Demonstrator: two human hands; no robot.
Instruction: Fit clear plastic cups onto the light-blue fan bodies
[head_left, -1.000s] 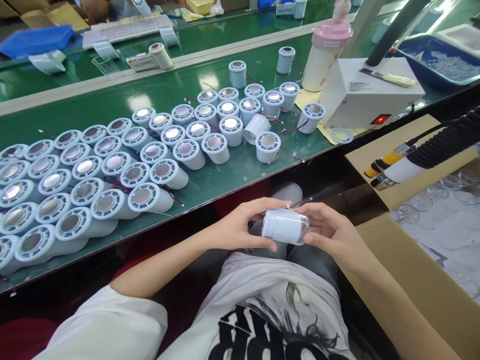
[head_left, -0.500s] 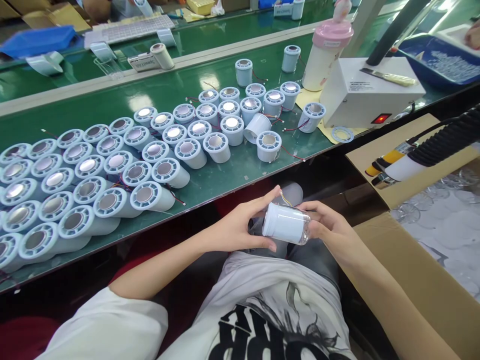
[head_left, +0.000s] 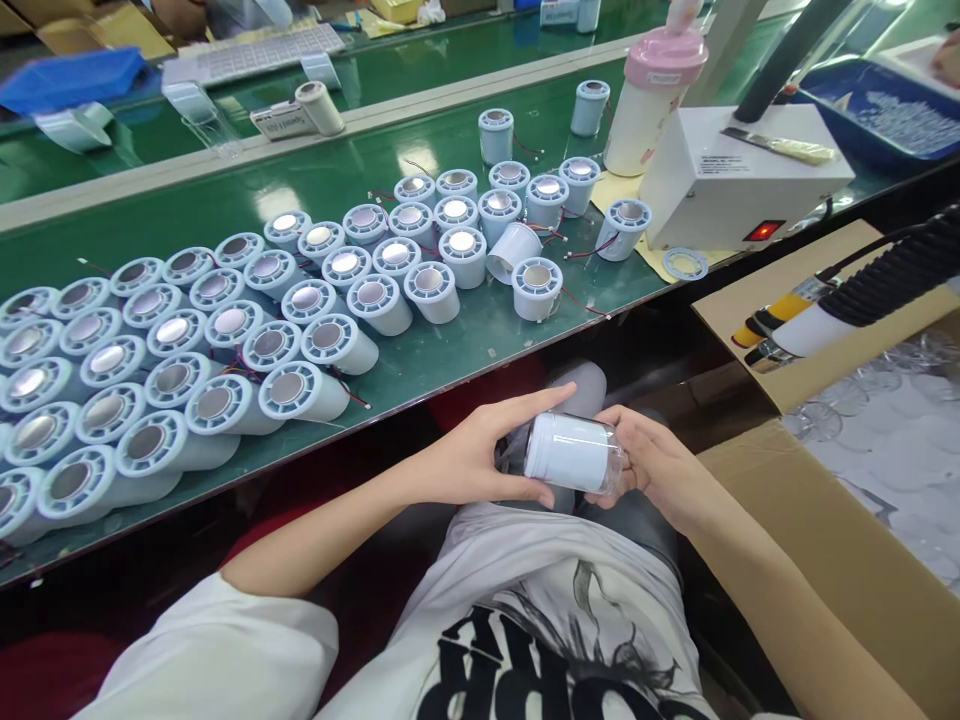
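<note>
Both hands hold one white cylinder (head_left: 571, 452) on its side over the lap, below the near edge of the green bench (head_left: 225, 200). The left hand (head_left: 480, 455) wraps the cylinder's left end: the thumb presses under it, and the other fingers (head_left: 536, 400) stretch over the top, straight and close together. The right hand (head_left: 652, 462) cups the right end, where a clear cap (head_left: 611, 470) sits, with its fingers curled narrowly round the cap and the thumb behind it. Beyond the left fingertips, up on the bench, lie many like cylinders (head_left: 187, 350) in rows, ringed ends toward the camera, thin red wires among them. Farther out past the right fingers stands a white box (head_left: 735, 180) with a red lit switch, and just left of it a pink-lidded bottle (head_left: 652, 95). To the right of the right hand is a carton (head_left: 840, 560), and above it a yellow-tipped tool (head_left: 787, 325) on cardboard.
</note>
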